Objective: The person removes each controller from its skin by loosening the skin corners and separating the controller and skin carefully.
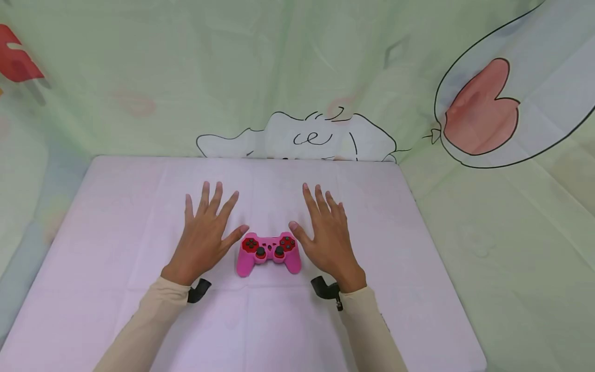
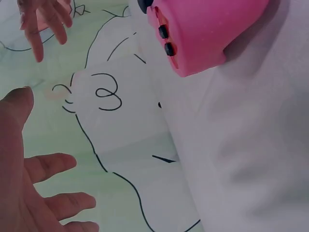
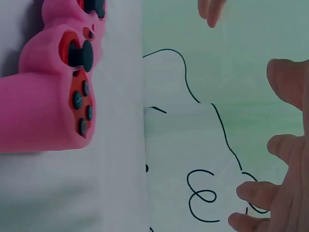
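Note:
A pink game controller (image 1: 269, 247) with red button areas and black thumbsticks lies on the table between the two hands. To its left the left hand (image 1: 202, 235) is spread, fingers straight, holding nothing. On the other side the right hand (image 1: 327, 237) is also spread with its thumb toward the controller. In the left wrist view one end of the controller (image 2: 207, 34) shows at the top, apart from the left hand (image 2: 29, 169). The right wrist view has the controller (image 3: 43, 111) at the left and the right hand (image 3: 285, 159) at the right edge, with a gap between them.
The table (image 1: 116, 206) has a pale cloth cover. Behind it hangs a green backdrop (image 1: 186, 67) with line drawings and a red heart shape. Black wrist-worn devices (image 1: 200, 291) sit at both sleeve cuffs.

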{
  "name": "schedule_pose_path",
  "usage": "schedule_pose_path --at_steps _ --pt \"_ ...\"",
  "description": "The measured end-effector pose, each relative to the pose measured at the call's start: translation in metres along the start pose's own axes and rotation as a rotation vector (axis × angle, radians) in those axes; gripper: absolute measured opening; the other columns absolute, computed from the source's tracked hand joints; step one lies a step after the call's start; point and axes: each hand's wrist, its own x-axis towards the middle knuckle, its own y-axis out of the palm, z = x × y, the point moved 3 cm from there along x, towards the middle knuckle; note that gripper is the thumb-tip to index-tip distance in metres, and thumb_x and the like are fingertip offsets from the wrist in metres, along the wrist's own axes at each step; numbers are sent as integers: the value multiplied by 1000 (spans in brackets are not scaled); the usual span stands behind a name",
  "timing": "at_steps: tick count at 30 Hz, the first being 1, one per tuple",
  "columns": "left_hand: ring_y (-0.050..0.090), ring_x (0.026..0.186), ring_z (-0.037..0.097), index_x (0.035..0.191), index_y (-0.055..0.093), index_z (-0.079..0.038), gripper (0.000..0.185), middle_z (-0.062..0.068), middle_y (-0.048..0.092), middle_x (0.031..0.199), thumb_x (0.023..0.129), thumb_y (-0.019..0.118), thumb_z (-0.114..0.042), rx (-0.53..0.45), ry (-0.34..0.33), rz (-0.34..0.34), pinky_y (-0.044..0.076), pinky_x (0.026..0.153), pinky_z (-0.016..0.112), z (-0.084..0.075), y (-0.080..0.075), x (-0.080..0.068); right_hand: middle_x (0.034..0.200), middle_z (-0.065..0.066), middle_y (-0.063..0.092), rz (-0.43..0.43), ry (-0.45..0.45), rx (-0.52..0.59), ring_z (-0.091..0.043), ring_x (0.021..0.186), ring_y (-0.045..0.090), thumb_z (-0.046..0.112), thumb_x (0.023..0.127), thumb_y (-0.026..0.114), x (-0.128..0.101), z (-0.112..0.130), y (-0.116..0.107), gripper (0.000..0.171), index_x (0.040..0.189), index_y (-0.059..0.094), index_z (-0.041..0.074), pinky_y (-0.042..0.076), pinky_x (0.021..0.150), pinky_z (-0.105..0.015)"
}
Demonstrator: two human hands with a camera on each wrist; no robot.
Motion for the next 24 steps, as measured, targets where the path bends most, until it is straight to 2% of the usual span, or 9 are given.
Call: schedule_pose_path --at_steps 5,12,18,24 --pt "20 162 52 164 42 -14 79 26 30 171 99 69 -51 -26 0 -15 16 123 80 3 7 -3 176 -14 26 -22 -11 43 -41 164 23 58 104 53 -2 -2 7 83 172 12 33 12 130 -68" --pt "24 161 51 162 45 -12 79 25 35 170 98 72 -51 -29 4 -18 19 125 76 5 17 -8 175 -11 31 -45 -25 82 -38 161 31 56 104 55 -5 -6 15 82 171 14 35 24 125 -68" --pt "30 158 49 160 48 -11 78 25 39 168 96 74 -49 -75 6 -18 29 123 71 7 26 -13 172 -10 38 -71 -58 112 -35 156 42 50 103 61 -11 -11 29 81 171 20 33 31 122 -67" --pt "33 157 46 160 48 -13 77 23 42 167 98 71 -52 -157 -6 2 43 113 71 10 34 -19 170 -8 41 -93 -84 154 -31 152 48 48 102 62 -17 -15 40 79 170 25 32 34 119 -63"
